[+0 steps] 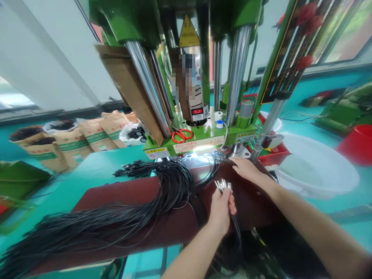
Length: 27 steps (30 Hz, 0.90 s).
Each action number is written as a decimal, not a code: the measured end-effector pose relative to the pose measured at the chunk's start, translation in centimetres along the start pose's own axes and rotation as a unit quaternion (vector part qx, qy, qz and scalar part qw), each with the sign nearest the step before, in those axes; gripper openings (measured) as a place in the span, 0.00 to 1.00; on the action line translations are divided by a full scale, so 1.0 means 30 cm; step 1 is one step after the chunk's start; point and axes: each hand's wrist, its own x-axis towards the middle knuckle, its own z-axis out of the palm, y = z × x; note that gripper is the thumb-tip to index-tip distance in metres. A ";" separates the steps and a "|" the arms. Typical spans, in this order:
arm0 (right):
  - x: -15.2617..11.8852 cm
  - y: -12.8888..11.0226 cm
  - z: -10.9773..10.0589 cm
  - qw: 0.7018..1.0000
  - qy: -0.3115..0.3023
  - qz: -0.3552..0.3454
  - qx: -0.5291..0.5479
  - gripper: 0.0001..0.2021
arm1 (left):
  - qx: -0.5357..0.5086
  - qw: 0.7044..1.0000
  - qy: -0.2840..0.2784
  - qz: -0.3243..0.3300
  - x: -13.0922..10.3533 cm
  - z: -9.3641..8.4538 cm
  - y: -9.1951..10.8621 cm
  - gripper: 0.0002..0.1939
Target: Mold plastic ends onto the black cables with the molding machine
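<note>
My left hand [222, 209] is closed around a bunch of black cables [237, 232]. Their silvery metal ends [223, 185] stick up above the fist, and the cables hang down below it. My right hand [245, 169] reaches to the front of the green press [203, 140], its fingers stretched leftward and slightly apart beside dark strands at the metal bed [200, 159]. Whether the fingertips touch those strands is hard to make out. A thick heap of black cables [162, 193] lies across the brown table [122, 193], left of both hands.
Orange-handled scissors [182, 135] and a small blue-and-white roll [220, 124] rest on the press. Upright steel columns [149, 87] flank its middle. Paper sacks [72, 143] stand at left. A white tub [316, 166], red bin [279, 157] and red bucket [357, 145] are at right.
</note>
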 end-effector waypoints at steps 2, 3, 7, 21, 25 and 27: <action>0.012 0.012 0.030 1.000 -0.012 0.003 -0.027 0.19 | 0.009 1.000 0.006 0.013 0.001 -0.008 0.002 0.15; 0.013 0.010 0.038 0.999 -0.016 0.008 -0.036 0.19 | 0.013 1.000 0.007 0.018 0.000 -0.011 0.000 0.15; -0.011 -0.016 0.018 0.997 -0.061 0.027 -0.031 0.14 | 0.031 0.999 0.008 0.028 -0.008 -0.028 -0.016 0.14; -0.394 -0.052 0.009 0.738 -0.038 0.235 0.632 0.13 | 0.129 0.987 -0.070 -0.066 -0.016 0.006 -0.040 0.17; -0.420 -0.078 0.018 0.707 0.008 0.232 0.668 0.15 | 0.179 0.978 -0.075 -0.072 0.002 0.037 -0.058 0.17; -0.422 -0.080 0.020 0.717 0.011 0.228 0.659 0.15 | 0.180 0.978 -0.076 -0.068 0.008 0.044 -0.061 0.16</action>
